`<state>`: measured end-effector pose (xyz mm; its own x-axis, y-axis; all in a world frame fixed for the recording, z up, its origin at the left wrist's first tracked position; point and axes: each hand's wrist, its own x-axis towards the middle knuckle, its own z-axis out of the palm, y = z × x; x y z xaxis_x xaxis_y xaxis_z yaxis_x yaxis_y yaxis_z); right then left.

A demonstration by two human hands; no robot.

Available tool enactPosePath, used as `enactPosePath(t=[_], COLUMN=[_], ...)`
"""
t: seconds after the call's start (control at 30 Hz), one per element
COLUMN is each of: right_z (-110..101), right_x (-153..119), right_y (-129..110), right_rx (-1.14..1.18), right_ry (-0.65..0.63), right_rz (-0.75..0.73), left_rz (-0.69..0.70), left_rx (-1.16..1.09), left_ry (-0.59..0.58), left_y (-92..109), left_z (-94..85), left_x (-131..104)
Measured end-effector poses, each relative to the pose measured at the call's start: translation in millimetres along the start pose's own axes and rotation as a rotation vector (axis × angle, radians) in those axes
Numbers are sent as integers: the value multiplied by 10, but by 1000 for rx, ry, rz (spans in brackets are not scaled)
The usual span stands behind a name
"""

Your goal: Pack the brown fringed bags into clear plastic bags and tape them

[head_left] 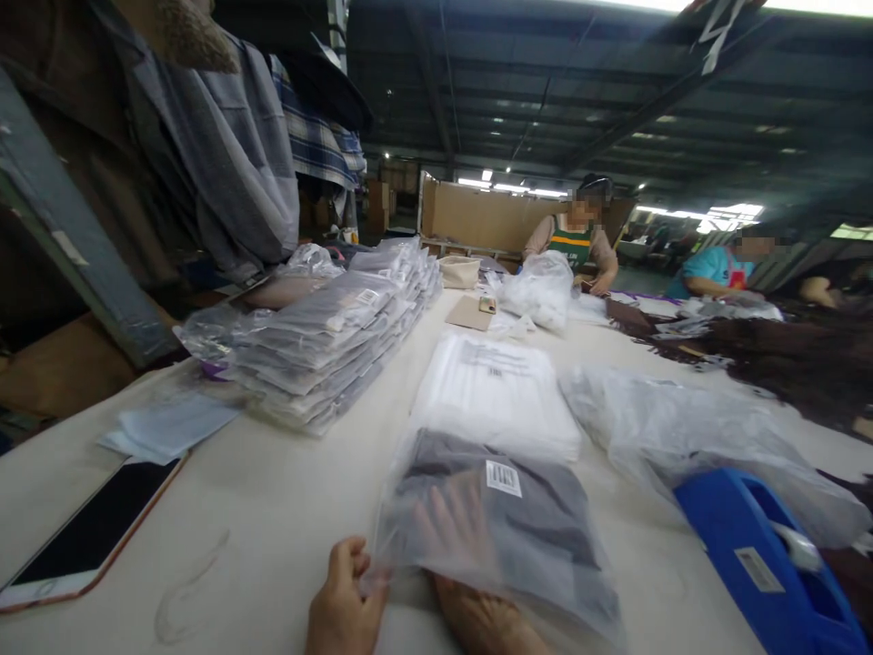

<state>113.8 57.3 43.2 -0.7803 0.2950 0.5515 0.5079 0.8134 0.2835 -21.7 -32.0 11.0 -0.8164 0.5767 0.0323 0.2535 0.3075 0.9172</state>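
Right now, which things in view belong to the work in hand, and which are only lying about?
Likely in the work:
- dark folded garment
- clear bag, held by left hand, right hand inside
- flat printed bags
- stack of bagged garments

Likely just lying about:
- phone
- pale sheets
- brown card

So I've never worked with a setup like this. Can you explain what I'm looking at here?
There is no machine here: just a person's two bare hands, in one picture from a camera worn on their head, looking forward and down. The left hand seems to pinch the edge of a clear plastic bag. The right hand lies inside it, spread over folded dark grey fabric. On the pale table, a stack of bagged goods and a phone lie to the left, a white stack just beyond the bag, and crumpled clear plastic and a blue plastic device, whose use I can't tell, to the right.
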Motion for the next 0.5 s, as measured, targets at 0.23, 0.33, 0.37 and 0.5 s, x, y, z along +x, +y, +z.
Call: enactPosePath(t=[0.23, 0.33, 0.37, 0.5], right_z=[231, 426, 472, 497], right_x=[3, 59, 69, 13], right_y=[-23, 39, 54, 90], right_rx=[6, -33, -42, -57], right_ry=[-88, -76, -70, -42], right_rz=[124, 201, 216, 260], left_rz=[-175, -308, -355, -501], left_rx=[-79, -219, -268, -439], left_ry=[-292, -246, -214, -163], left_y=[302, 377, 400, 491], left_z=[-83, -117, -101, 96], left_x=[251, 282, 264, 58])
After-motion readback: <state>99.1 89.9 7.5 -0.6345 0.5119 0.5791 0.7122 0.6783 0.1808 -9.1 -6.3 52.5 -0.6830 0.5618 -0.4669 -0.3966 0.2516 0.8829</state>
